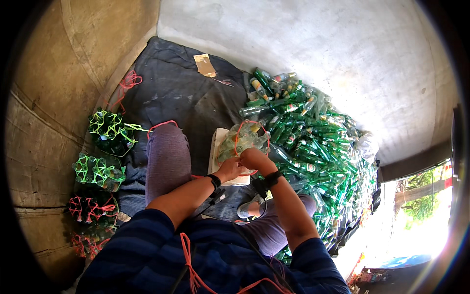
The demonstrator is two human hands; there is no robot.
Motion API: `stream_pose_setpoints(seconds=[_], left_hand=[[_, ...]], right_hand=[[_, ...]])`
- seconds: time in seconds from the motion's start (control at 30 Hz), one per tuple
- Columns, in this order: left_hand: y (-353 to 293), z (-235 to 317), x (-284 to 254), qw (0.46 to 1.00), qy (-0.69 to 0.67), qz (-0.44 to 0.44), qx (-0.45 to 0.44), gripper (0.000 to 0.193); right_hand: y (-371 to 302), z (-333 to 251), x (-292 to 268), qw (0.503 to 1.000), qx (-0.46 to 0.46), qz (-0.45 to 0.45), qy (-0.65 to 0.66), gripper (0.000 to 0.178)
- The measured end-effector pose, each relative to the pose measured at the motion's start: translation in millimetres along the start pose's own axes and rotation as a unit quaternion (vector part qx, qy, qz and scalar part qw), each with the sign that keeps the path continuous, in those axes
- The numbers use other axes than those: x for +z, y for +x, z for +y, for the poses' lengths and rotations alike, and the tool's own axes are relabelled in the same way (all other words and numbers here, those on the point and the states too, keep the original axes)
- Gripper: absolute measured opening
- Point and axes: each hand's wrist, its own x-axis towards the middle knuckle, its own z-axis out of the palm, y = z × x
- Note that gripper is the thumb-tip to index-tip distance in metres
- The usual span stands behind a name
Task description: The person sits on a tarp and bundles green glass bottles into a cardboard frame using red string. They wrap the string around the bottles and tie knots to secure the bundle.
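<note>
Clear glass bottles (pixel 234 143) stand bunched on a white block (pixel 214 161) between my knees. Red string (pixel 268 135) loops around them. My left hand (pixel 229 170) and my right hand (pixel 256 160) meet at the bunch's near side, both closed, with the string running in at their fingers. The fingertips are partly hidden behind the hands. One length of string trails left from my left hand toward my knee, where more red string (pixel 164 122) lies over it. Red strands (pixel 188 259) also hang across my striped shirt.
A large heap of green bottles (pixel 313 147) fills the right side. Bundles of bottles tied with green string (pixel 105 128) and pink string (pixel 90 208) line the left wall. Dark sheeting (pixel 186 93) covers the floor, with a cardboard piece (pixel 204 65) and loose pink string (pixel 129 81) on it.
</note>
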Motion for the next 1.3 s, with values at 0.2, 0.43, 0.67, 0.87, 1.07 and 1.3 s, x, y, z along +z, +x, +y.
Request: stream_pose_setpoints(seconds=[0.2,0.43,0.67,0.87,1.07,1.3], left_hand=[[-3.6,12.1,-5.6,0.998,-0.027,-0.013,-0.055,0.036],[-2.0,8.6,-2.6,0.998,-0.022,0.006,-0.051,0.043],[-6.0,32.9,-4.1,0.999,-0.007,0.011,-0.048,0.044],[-0.5,38.0,-5.6,0.984,0.171,0.04,-0.004,0.033],[-3.6,66.6,-3.3,0.961,0.272,0.034,-0.023,0.04],[9.6,83.4,5.0,0.898,0.364,0.082,0.234,0.013]], right_hand=[[-20.2,-8.7,-25.3,0.995,0.051,0.087,0.023,0.021],[-26.3,4.8,-21.7,0.986,0.093,0.123,0.058,0.02],[-35.4,9.1,-6.0,0.973,0.147,0.165,0.06,0.022],[-60.5,-14.0,7.7,0.926,0.244,0.25,0.141,0.02],[-81.1,-21.0,67.7,0.837,0.261,0.388,0.283,0.021],[-73.3,-15.1,100.0,0.647,0.3,0.333,0.617,0.016]])
